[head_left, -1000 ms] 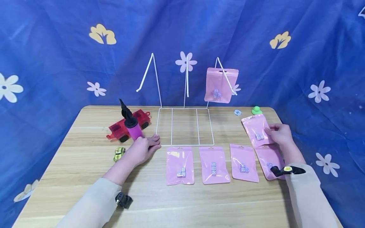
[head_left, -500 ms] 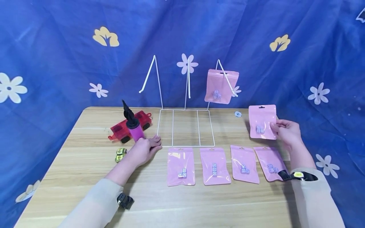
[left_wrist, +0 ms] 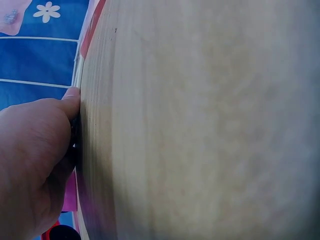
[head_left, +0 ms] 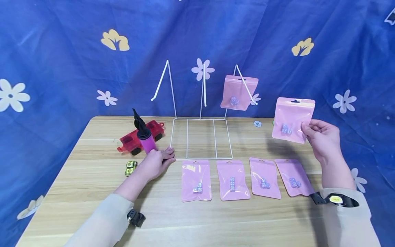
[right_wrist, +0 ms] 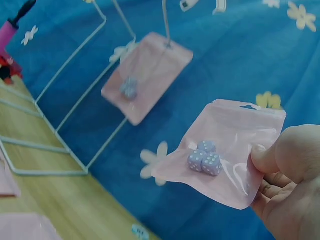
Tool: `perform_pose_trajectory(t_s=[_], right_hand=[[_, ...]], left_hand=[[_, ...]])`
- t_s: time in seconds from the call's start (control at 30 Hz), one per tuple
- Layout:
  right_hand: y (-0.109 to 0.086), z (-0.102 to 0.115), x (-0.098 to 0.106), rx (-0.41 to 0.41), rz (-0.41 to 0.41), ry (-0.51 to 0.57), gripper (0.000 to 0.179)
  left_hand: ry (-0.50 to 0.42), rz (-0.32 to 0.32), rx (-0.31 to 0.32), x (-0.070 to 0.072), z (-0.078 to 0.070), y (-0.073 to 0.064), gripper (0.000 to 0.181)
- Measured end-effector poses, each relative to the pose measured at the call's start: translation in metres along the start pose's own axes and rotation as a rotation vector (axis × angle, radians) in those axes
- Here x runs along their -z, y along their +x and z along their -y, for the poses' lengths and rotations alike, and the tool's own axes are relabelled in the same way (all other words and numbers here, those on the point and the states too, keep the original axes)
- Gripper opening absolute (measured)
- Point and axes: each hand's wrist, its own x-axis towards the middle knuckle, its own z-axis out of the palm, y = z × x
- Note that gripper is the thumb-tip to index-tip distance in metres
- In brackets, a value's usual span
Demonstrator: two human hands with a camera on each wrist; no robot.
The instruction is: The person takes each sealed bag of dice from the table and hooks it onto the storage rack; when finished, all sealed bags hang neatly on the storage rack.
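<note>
Legible words or numbers: none. Right of rack [head_left: 203, 159]: chip [head_left: 257, 124], marking too small to read; black wristband [head_left: 349, 201], yellow label [head_left: 335, 199], characters unreadable; dice [right_wrist: 205, 160] in raised bag [right_wrist: 235, 127], white pips, count unclear. Left of rack: toy car [head_left: 131, 168], dark marks, illegible.

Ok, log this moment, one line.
Right hand: holds pink dice pouch aloft; left hand: touches white wire rack; second pouch: hanging; four pouches: on wooden table

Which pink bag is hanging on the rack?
The pink bag on the rightmost prong of the white rack. Another bag is in the right hand; the other four bags lie on the table.
</note>
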Motion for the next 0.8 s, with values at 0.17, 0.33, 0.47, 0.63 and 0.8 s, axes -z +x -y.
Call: perform_pose_trajectory(t_s=[0.17, 0.33, 0.47, 0.63, 0.8], right_hand=[[-0.011, 0.019, -0.009, 0.065, 0.021, 0.025, 0.013], [-0.022, 0.039, -0.016, 0.141, 0.031, 0.063, 0.019], [-0.03, 0.053, -0.022, 0.194, 0.051, 0.102, 0.023], [-0.039, 0.065, -0.033, 0.254, 0.113, 0.16, 0.026], [-0.05, 0.074, -0.045, 0.293, 0.198, 0.246, 0.024]], left_hand=[[0.0, -0.004, -0.001, 0.0, 0.0, -0.001, 0.03], [-0.004, -0.005, -0.005, 0.0, 0.001, -0.001, 0.03], [-0.005, -0.005, -0.008, 0.0, 0.001, 0.0, 0.03], [0.002, -0.005, -0.005, 0.001, 0.001, 0.0, 0.029], [-0.001, -0.005, -0.003, 0.001, 0.0, 0.0, 0.029]])
